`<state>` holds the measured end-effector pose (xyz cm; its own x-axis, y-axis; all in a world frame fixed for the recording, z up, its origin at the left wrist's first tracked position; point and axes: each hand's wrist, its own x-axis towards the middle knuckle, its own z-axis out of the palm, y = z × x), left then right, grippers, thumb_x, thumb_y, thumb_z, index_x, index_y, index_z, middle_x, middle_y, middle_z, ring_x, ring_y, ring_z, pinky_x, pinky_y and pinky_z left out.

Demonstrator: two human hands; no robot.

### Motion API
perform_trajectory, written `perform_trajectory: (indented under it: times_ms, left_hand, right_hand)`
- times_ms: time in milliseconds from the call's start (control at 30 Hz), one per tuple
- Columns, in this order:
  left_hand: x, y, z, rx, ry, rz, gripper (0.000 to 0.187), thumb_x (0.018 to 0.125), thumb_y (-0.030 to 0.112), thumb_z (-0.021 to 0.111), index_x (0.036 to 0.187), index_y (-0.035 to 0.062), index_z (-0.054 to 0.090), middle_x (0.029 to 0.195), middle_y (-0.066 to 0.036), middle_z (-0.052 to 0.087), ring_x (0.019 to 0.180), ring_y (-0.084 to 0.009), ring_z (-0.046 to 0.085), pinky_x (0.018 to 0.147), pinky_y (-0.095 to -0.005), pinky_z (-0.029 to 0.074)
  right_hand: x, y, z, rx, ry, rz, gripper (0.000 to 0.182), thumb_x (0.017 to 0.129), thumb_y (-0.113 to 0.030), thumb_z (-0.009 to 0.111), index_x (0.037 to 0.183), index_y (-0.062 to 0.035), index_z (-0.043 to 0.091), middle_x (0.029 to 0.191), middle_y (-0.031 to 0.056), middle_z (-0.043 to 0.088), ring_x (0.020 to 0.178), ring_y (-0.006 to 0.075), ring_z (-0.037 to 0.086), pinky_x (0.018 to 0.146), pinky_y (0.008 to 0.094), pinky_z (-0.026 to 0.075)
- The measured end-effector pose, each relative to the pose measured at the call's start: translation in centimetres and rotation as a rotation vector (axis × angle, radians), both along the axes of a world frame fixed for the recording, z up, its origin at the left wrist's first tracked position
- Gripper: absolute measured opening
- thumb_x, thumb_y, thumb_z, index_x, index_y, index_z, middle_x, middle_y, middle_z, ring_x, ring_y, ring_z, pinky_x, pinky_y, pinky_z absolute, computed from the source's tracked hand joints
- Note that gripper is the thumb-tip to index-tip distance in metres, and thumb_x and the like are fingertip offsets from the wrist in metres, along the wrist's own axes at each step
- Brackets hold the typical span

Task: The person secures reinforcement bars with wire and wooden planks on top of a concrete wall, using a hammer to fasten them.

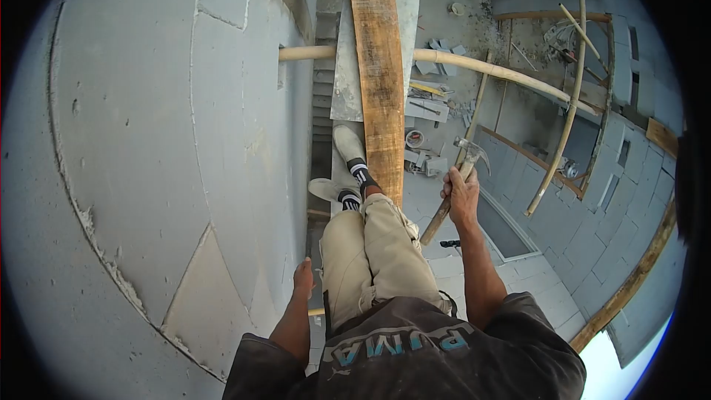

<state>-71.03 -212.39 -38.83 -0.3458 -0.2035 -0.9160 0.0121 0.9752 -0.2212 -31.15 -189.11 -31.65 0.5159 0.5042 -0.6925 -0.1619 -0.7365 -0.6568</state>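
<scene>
Right hand (463,196) clenched round hammer (453,189) handle, head up, out over the drop beside the plank (379,67). Left hand (303,279) down by the block wall (148,178), grip unclear. Standing on scaffold; nothing being struck yet.
</scene>
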Motion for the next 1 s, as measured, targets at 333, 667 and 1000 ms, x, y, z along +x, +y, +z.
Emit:
perform_trajectory:
  times_ms: [333,667,1000]
  left_hand:
    - [2.0,-4.2,-0.3,0.200,-0.140,-0.252,0.074,0.099,0.062,0.037,0.120,-0.0056,0.061,0.112,-0.023,0.065,0.105,-0.0363,0.060,0.091,-0.0454,0.045]
    - [-1.2,-9.2,-3.6,-0.273,-0.603,0.169,0.035,0.095,0.035,0.053,0.115,0.0074,0.062,0.089,-0.011,0.063,0.077,-0.0225,0.060,0.066,-0.0378,0.047]
    - [0.8,-11.6,-5.6,0.337,-0.423,-0.574,0.036,0.095,0.029,0.055,0.119,0.0042,0.065,0.104,-0.020,0.071,0.091,-0.0308,0.069,0.077,-0.0411,0.052]
  right_hand:
    - [0.1,-4.5,-2.6,-0.222,0.018,0.061,0.016,0.096,-0.018,0.058,0.100,-0.0049,0.049,0.075,0.0039,0.056,0.054,0.0084,0.051,0.048,0.0263,0.047]
    - [-5.1,-4.5,-3.0,-0.306,0.091,0.268,0.015,0.096,-0.019,0.058,0.098,-0.0064,0.050,0.073,0.0023,0.056,0.052,0.0082,0.049,0.047,0.0256,0.045]
    - [-3.8,-4.6,-3.3,-0.297,0.042,0.228,0.017,0.095,-0.017,0.059,0.100,-0.0040,0.050,0.072,0.0046,0.058,0.051,0.0090,0.052,0.046,0.0255,0.046]
